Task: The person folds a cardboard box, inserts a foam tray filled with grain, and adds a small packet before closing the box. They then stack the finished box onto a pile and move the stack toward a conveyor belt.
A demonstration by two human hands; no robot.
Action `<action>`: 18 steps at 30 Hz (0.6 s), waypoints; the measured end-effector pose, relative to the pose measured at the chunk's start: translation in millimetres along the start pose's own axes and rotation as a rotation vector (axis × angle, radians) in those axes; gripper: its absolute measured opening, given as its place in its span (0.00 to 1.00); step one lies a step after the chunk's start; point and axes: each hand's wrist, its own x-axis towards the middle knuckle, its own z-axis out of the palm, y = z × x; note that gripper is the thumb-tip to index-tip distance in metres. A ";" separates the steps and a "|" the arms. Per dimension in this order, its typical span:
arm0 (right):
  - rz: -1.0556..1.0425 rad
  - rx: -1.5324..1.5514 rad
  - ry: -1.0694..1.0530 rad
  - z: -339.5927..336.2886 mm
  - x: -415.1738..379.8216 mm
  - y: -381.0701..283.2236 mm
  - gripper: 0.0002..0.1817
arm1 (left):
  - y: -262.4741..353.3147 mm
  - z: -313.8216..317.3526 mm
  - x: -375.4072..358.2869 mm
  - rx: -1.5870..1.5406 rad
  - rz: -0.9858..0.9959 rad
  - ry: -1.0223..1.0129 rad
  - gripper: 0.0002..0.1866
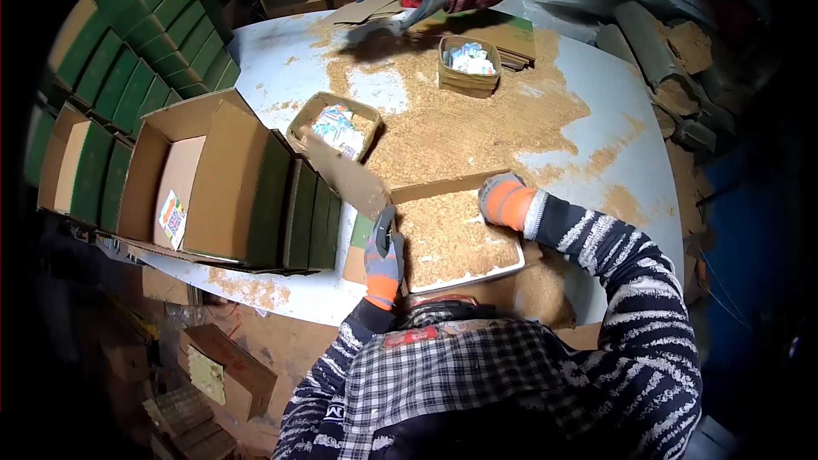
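In front of me is an open cardboard box [452, 181] with a white-edged tray [480, 277] in it, filled with wood shavings [456, 234]. My left hand [384, 257], in a grey and orange glove, is closed at the box's left side. A brown cardboard flap [345, 175] rises from its fingers; whether it is joined to the box cannot be seen. My right hand [507, 200], gloved alike, is curled at the box's far right corner, over the shavings. Its fingertips are hidden, and so is anything in them.
Two baskets [368, 153] [469, 83] hold blue-and-white packets. Shavings cover much of the white table [618, 119]. Green-brown boxes [226, 179] stand at left, with taller stacks behind. Across the table, a person's gloved hands [424, 5] are near flat cardboard [366, 10].
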 end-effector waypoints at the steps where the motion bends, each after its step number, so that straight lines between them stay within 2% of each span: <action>1: 0.026 0.088 0.016 -35.2 7.4 -1.0 0.14 | -4.4 0.3 2.2 0.082 0.075 -0.014 0.23; 2: 0.049 0.178 0.026 -72.5 13.4 -1.3 0.15 | -3.1 2.2 0.8 0.097 0.071 -0.019 0.23; 4: 0.020 0.400 0.204 -127.4 36.1 4.6 0.25 | 15.1 10.3 0.1 0.139 0.055 -0.014 0.23; 6: -0.159 0.695 0.492 -123.3 94.7 -1.2 0.50 | 9.9 14.6 2.1 0.165 0.079 0.002 0.23; 8: -0.123 0.585 0.293 -118.8 139.9 -48.5 0.65 | 21.3 15.0 5.1 0.140 0.028 0.000 0.22; 10: -0.265 1.029 0.011 -110.4 171.7 -82.9 0.72 | 31.5 11.0 9.7 0.202 0.072 -0.032 0.21; 11: -0.321 0.898 0.188 -101.7 176.4 -99.1 0.62 | 26.7 4.6 9.2 0.218 0.044 -0.065 0.22; 12: -0.341 0.737 -0.039 -98.2 189.3 -104.3 0.46 | 20.9 -4.3 5.9 0.232 0.016 -0.100 0.23; 14: -0.337 0.592 0.245 -92.8 189.3 -87.8 0.29 | 25.0 -19.0 8.1 0.009 -0.057 0.053 0.23; 15: -0.244 0.647 0.397 -88.0 181.4 -68.7 0.24 | 36.6 -31.1 16.9 0.166 0.011 0.103 0.23; 16: -0.146 0.699 0.546 -98.1 155.0 -41.3 0.19 | 35.0 -40.5 28.8 0.187 0.076 0.174 0.23; 18: -0.044 0.864 1.053 -118.0 97.9 7.1 0.13 | 49.1 -48.4 63.1 0.268 0.232 0.277 0.21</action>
